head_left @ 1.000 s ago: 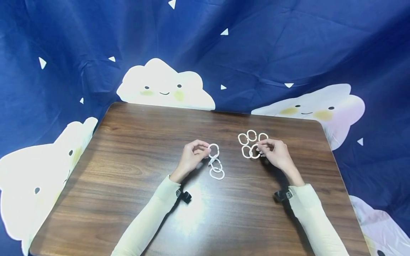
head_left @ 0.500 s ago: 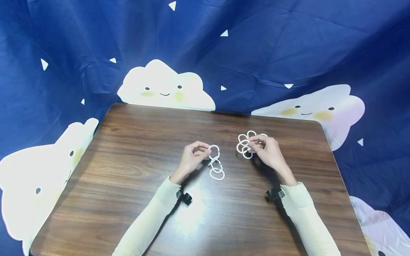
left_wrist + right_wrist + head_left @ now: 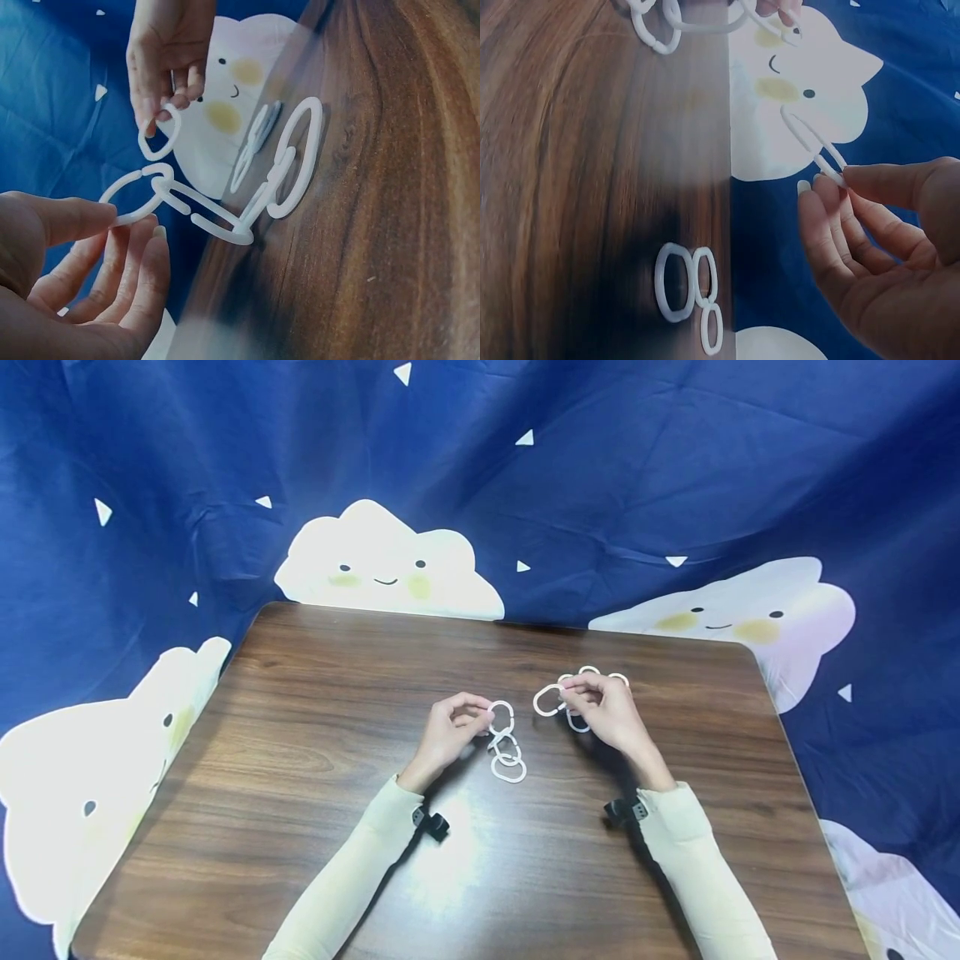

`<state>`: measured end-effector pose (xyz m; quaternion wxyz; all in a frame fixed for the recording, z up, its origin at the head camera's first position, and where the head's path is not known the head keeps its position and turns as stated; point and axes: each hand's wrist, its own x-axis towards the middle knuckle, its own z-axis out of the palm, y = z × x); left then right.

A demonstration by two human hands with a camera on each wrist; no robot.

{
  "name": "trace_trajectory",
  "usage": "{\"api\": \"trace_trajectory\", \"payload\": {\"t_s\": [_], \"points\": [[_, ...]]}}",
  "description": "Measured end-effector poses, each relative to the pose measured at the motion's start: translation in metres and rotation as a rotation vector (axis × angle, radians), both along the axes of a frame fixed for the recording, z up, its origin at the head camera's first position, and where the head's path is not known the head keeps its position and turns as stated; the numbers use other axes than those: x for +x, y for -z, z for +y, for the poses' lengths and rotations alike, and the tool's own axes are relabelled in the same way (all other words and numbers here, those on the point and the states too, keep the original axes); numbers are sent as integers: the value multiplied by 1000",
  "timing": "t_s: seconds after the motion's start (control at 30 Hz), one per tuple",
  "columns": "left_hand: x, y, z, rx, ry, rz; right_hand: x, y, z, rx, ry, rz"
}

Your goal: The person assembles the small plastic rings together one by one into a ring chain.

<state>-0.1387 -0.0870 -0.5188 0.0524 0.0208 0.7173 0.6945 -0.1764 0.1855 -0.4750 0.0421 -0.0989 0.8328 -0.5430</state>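
Thumb and fingertips of my left hand (image 3: 446, 731) pinch the end ring of a short chain of white plastic links (image 3: 223, 229). The chain's lower end lies on the tabletop in the head view. To the right, my right hand (image 3: 611, 714) pinches one loose white plastic link (image 3: 536, 702), raised above the table and apart from the chain. That link appears nearly edge-on in the right wrist view, with a gap in its side. Several more loose links (image 3: 660, 281) lie on the table beneath my right hand, which partly hides them in the head view.
The brown wooden table (image 3: 315, 860) has its far edge just beyond the loose links. Behind and around it hangs a blue cloth (image 3: 600, 485) printed with white clouds. A small black camera (image 3: 431, 823) sits at my left wrist, another black camera (image 3: 624, 812) at my right.
My right hand has picked one link from the loose group and carried it left towards the chain. The left hand and its chain have stayed almost still.
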Motion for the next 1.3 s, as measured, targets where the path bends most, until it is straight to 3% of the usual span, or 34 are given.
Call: {"api": "trace_trajectory", "payload": {"t_s": [0.47,1.3], "points": [[0,1,1,10,-12,-44,0,5,-17,-66,-51,-36],[-2,1,5,29,-11,-41,-1,14,-41,-180,-127,-113]]}}
